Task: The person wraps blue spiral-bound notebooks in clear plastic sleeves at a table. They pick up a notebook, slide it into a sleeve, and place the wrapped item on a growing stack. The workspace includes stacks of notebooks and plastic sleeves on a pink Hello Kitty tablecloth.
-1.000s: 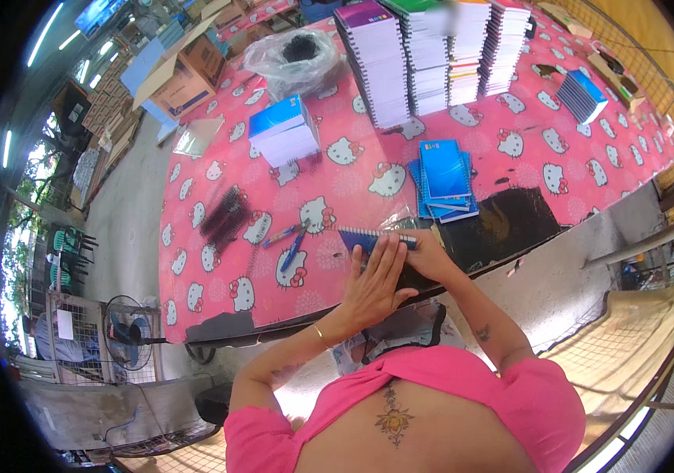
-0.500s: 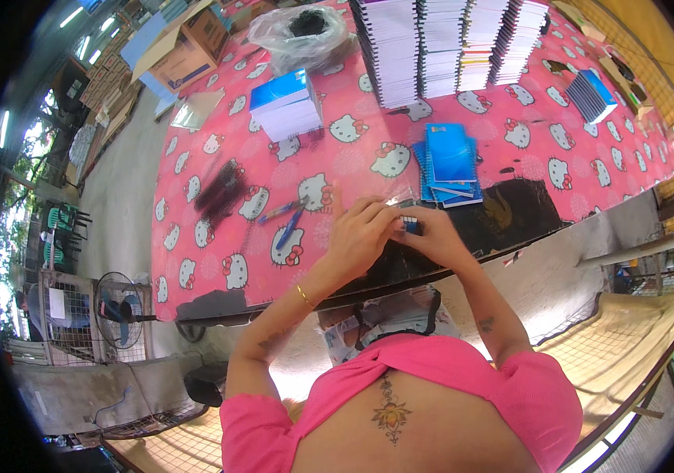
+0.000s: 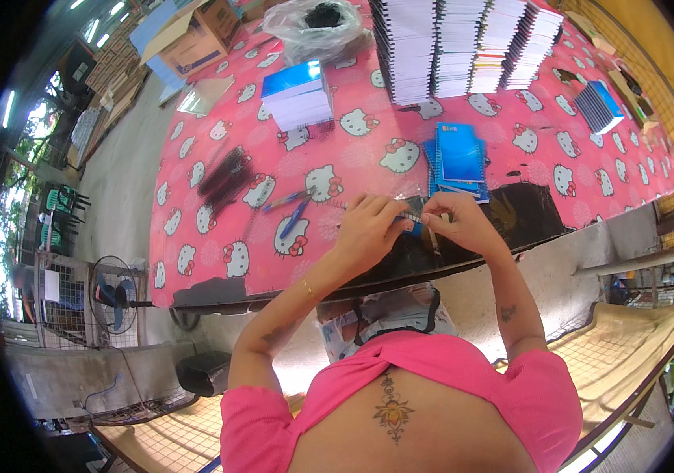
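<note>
A small blue notebook [image 3: 414, 228] with a row of teeth or holes along one edge is mostly hidden under my fingers near the table's front edge. My left hand [image 3: 371, 229] is closed on its left part. At the notebook's right end, my right hand [image 3: 464, 226] pinches thumb and fingers together; what lies in the pinch is too small to make out. Just beyond the hands is a loose pile of blue spiral notebooks [image 3: 460, 154]. Left of my left hand lie a dark pen [image 3: 283, 201] and a blue pen [image 3: 296, 218], near several black binding coils [image 3: 225, 177].
Tall stacks of spiral-bound books [image 3: 405, 59] stand at the back. A blue-topped paper stack [image 3: 297, 98] is at the back left, near a clear plastic bag [image 3: 297, 39] and a cardboard box [image 3: 195, 47]. Another notebook stack [image 3: 598, 107] lies far right. A fan [image 3: 116, 296] stands left.
My right hand has drawn a little to the right along the notebook, its fingers now pinched. My left hand stays on the notebook. The whole view has shifted slightly.
</note>
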`<action>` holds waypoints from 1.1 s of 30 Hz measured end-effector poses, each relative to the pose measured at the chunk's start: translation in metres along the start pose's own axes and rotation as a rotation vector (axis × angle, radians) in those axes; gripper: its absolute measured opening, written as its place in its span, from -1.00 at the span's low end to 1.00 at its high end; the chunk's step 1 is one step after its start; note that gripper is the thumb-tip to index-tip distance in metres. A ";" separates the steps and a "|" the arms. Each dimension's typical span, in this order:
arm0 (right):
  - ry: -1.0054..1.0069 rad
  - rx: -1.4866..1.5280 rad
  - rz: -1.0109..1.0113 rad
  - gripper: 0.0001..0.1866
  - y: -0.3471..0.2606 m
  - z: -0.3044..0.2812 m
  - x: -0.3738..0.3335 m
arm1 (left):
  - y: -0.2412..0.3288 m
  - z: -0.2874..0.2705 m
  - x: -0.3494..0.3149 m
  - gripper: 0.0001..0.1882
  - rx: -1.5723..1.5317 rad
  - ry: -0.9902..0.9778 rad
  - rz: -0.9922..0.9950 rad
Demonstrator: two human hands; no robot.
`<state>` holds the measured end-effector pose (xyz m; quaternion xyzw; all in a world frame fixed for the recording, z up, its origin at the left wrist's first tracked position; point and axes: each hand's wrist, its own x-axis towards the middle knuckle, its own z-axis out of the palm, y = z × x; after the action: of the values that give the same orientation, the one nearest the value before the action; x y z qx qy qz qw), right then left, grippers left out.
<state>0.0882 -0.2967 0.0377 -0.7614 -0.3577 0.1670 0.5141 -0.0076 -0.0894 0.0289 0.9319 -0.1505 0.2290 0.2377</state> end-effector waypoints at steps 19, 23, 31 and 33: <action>0.476 -0.222 -0.329 -0.78 0.002 0.054 -0.014 | -0.008 -0.016 -0.003 -0.76 -0.089 0.094 0.016; 0.391 -0.156 -0.299 -0.77 0.001 0.053 -0.005 | -0.019 -0.034 -0.002 -0.75 -0.093 0.127 0.062; 0.543 -0.393 -0.509 -0.68 0.002 0.056 -0.018 | -0.117 -0.067 -0.085 -0.58 0.484 -0.020 -0.238; 0.387 -0.500 -0.439 -0.68 0.018 0.070 -0.024 | -0.111 -0.064 -0.085 -0.55 0.513 -0.065 -0.205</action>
<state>0.0346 -0.2711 -0.0103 -0.7861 -0.4382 -0.1860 0.3942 -0.0593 0.0511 -0.0043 0.9789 -0.0001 0.2042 0.0109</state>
